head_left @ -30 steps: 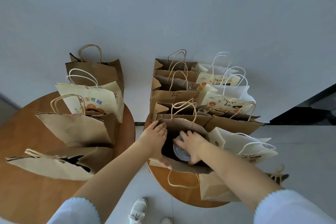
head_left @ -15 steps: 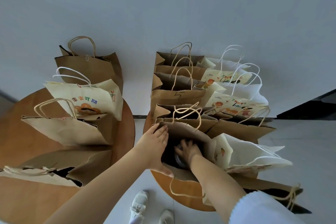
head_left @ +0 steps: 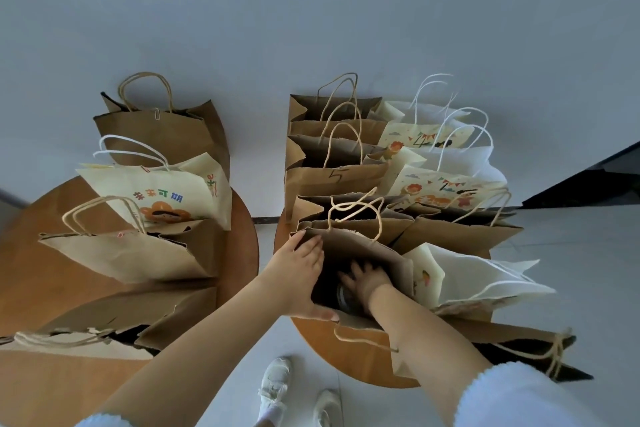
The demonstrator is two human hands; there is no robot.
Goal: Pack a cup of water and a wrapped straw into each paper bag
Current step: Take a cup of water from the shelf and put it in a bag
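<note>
**Hand deep in the bag**

On the right table (head_left: 349,354), bags stand packed close, with little room between them. At the near edge, one brown bag (head_left: 360,250) is open. The left hand (head_left: 298,274) holds its rim wide, thumb on the near edge. Inside, the right hand (head_left: 363,282) curls over the cup (head_left: 344,298), low in the bag.

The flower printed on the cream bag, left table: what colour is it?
Orange, with a dark centre, on the flower; head view.
</note>
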